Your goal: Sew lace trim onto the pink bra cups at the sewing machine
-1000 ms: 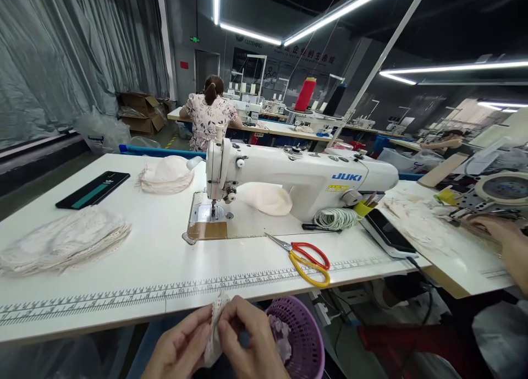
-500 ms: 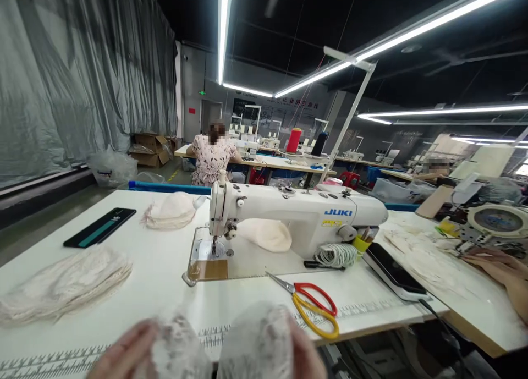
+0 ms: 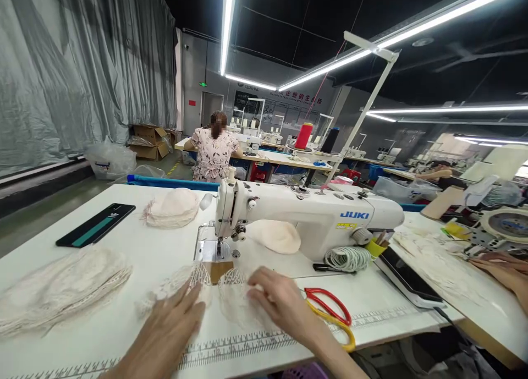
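Observation:
Two pale lace pieces lie side by side on the white table in front of the sewing machine (image 3: 309,214). My left hand (image 3: 175,316) rests nearly flat on the left lace piece (image 3: 200,274), fingers stretched forward. Over the right lace piece (image 3: 233,299) is my right hand (image 3: 278,299), its fingers bent and apart, their tips touching the lace near its right edge. Part of each piece is hidden under the hands. Just right of my right wrist are scissors (image 3: 330,305) with one red and one yellow handle, their blades partly covered.
Stacks of cream lace (image 3: 61,288) and cream cups (image 3: 173,207) lie to the left, near a dark phone-like slab (image 3: 97,225). A cream cup (image 3: 276,236) sits under the machine arm. At right are coiled cord (image 3: 346,258), a black-topped device (image 3: 412,277) and another person's hand (image 3: 503,272).
Both hands have moved forward from the table's near edge, bringing the two lace pieces down onto the table before the machine. The pieces were held up between the fingers earlier. The view has shifted slightly.

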A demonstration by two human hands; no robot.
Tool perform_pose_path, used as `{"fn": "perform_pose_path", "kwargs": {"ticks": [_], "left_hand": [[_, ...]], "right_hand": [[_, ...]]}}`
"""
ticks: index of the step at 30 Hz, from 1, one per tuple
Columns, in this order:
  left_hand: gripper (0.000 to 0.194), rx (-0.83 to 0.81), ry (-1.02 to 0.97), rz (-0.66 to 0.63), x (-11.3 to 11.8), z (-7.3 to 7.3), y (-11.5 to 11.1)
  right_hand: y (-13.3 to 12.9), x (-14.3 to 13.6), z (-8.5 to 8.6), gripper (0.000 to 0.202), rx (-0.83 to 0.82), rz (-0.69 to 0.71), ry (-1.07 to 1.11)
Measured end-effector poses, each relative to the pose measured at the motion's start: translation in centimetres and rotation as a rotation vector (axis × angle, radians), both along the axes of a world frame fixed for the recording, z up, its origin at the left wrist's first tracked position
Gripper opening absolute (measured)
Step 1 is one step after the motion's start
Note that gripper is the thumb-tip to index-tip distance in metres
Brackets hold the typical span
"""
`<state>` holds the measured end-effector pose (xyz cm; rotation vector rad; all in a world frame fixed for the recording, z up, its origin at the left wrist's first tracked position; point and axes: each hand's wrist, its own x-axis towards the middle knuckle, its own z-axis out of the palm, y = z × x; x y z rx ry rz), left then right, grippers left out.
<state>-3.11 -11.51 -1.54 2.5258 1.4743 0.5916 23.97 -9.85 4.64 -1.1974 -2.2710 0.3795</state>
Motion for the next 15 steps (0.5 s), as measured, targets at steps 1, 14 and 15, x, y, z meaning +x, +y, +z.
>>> {"fn": "perform_pose_path", "kwargs": {"ticks": [1,14,15], "left_hand": [[0.043,0.038,0.031,-0.03,-0.4,-0.5,0.0],[0.042,0.163,0.064,-0.224,-0.7,-2.6,6.1],[0.05,0.19,0.067,-0.242,-0.7,-3.3,6.2]], "right_hand": [[-0.5,1.7,-1.0,0.018,0.073,-0.128,-0.023],[-2.3,8.1,-3.5,0.025,0.441,-0.5,-0.309],[-2.0,6.4,-3.1,0.023,0.42,-0.39,-0.248]]}}
